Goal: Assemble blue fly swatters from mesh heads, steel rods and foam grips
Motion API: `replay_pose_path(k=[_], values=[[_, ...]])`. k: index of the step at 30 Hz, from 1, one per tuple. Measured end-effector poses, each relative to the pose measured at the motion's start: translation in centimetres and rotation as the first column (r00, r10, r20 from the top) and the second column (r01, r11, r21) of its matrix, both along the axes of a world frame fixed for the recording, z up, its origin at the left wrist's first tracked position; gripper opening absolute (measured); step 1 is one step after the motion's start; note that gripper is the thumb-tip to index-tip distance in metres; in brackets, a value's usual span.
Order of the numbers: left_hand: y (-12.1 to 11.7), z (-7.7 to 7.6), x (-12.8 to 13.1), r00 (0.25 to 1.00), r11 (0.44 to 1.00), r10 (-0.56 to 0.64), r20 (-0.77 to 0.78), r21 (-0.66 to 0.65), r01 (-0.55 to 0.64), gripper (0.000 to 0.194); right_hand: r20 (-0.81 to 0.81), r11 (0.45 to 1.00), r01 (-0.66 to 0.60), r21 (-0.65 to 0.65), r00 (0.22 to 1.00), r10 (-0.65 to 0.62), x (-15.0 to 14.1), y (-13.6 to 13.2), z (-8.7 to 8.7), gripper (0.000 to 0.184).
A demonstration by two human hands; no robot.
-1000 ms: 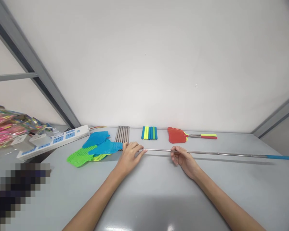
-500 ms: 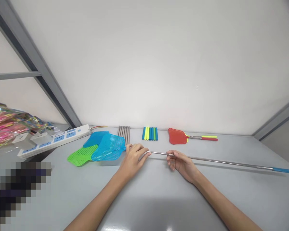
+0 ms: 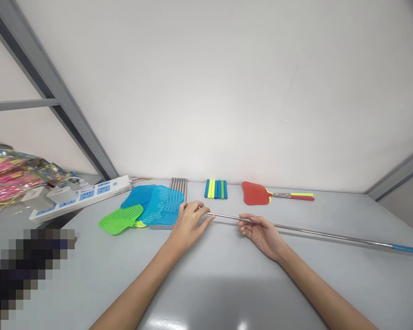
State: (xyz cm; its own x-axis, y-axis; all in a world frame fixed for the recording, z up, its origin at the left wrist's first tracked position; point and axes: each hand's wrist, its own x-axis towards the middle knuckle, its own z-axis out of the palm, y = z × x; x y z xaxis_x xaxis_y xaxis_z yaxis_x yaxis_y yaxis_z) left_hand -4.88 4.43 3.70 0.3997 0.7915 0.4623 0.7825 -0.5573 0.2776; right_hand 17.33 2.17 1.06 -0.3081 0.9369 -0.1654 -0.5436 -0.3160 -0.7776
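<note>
A fly swatter with a blue perforated head (image 3: 165, 206) and a long, drawn-out metal rod (image 3: 326, 234) lies across both hands. Its blue grip (image 3: 408, 249) reaches the right edge of the view. My left hand (image 3: 187, 227) is closed on the rod close to the head, which hides the joint there. Further along, my right hand (image 3: 265, 236) has its fingers curled round the rod, palm turned up. Under and beside the blue head lie a green swatter head (image 3: 120, 219), another blue head (image 3: 136, 196) and a bit of yellow one.
Metal rods (image 3: 179, 184) lie side by side near the wall, next to a row of coloured grips (image 3: 216, 189). A red swatter (image 3: 256, 193) rests on a yellow one to the right. At left are a power strip (image 3: 99, 195), plastic-wrapped goods (image 3: 13, 172) and a pixelated dark area.
The blue swatter head has shifted slightly right and away from me, and a yellow edge now shows beneath it. Both hands keep their places on the rod. The view has moved a little.
</note>
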Motion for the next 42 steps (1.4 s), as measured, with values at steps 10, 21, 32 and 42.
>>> replay_pose_path(k=[10, 21, 32, 42], values=[[0.3, 0.2, -0.5, 0.989, 0.996, -0.071, -0.13, -0.057, 0.064, 0.029, -0.003, 0.998, -0.025, 0.061, 1.0, 0.025, 0.1, -0.1, 0.1, 0.024], [0.1, 0.6, -0.4, 0.978, 0.999, -0.048, -0.202, 0.001, 0.049, 0.029, 0.075, 0.994, -0.025, 0.103, 0.997, 0.017, 0.2, -0.1, -0.2, 0.02], [-0.3, 0.8, -0.1, 0.978, 1.0, -0.022, -0.208, -0.018, 0.019, 0.031, 0.084, 0.99, -0.068, 0.122, 0.995, 0.058, 0.2, -0.1, -0.3, 0.022], [-0.8, 0.8, 0.3, 0.981, 1.0, 0.002, -0.192, 0.001, -0.002, 0.029, 0.089, 0.989, -0.069, 0.131, 0.994, 0.057, 0.3, -0.1, -0.2, 0.021]])
